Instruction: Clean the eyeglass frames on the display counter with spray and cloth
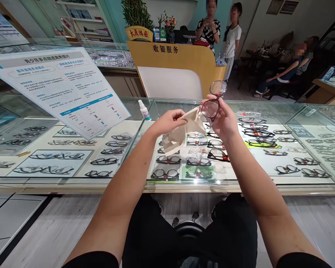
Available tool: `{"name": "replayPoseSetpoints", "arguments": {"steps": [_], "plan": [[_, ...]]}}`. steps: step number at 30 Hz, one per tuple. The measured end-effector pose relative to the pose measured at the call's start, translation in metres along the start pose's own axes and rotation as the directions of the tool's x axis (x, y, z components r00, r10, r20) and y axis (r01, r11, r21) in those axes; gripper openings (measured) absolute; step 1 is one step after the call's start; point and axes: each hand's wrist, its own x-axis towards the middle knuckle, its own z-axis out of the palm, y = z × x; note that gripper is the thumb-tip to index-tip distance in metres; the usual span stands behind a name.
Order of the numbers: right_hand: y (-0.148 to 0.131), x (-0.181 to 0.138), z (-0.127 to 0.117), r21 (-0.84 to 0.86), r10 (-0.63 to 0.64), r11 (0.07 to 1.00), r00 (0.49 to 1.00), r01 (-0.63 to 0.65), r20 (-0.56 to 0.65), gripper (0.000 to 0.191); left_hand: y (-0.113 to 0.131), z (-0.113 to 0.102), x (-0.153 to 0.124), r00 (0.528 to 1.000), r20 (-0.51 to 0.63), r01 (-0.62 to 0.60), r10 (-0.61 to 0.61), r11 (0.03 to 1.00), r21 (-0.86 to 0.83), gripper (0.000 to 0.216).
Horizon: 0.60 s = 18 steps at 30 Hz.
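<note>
My right hand (pixel 226 121) is closed on a pair of dark-framed glasses (pixel 215 98), held upright above the glass counter with one lens over the other. My left hand (pixel 169 121) pinches a beige cleaning cloth (pixel 181 134). The cloth hangs down between both hands, and its upper edge reaches the lower lens. Both hands hover over the glass display case (pixel 145 182), not touching it.
Several rows of spectacle frames (pixel 167 160) lie under the glass. A small spray bottle (pixel 144 110) stands on the counter, and a slanted printed sign (pixel 58 87) stands at the left. A yellow cashier desk (pixel 178 61) is behind, with people standing and one seated at the right.
</note>
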Motion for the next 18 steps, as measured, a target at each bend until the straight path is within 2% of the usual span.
{"name": "replayPoseSetpoints", "arguments": {"steps": [4, 6, 10, 15, 18], "plan": [[-0.002, 0.002, -0.004, 0.018, -0.003, 1.000, 1.000, 0.003, -0.009, 0.038, -0.005, 0.004, 0.001, 0.999, -0.051, 0.001, 0.003, 0.996, 0.084, 0.010], [-0.003, 0.003, -0.005, 0.016, -0.003, 1.000, 1.000, 0.003, -0.010, 0.038, -0.008, 0.006, 0.001, 0.992, -0.120, 0.043, -0.025, 0.988, 0.149, 0.003], [-0.003, 0.003, -0.006, 0.008, -0.004, 1.000, 1.000, 0.004, -0.014, 0.038, -0.015, 0.009, 0.000, 0.955, -0.295, 0.122, -0.042, 0.958, 0.259, 0.009], [-0.006, 0.003, -0.006, 0.010, -0.020, 1.000, 0.999, 0.020, -0.029, 0.037, -0.019, 0.003, 0.003, 0.921, -0.368, -0.014, 0.126, 0.956, 0.292, 0.021], [-0.010, 0.003, -0.006, 0.009, -0.035, 0.999, 0.997, 0.036, -0.067, 0.036, -0.015, -0.004, 0.003, 0.893, -0.411, -0.065, 0.183, 0.956, 0.285, 0.027]]}}
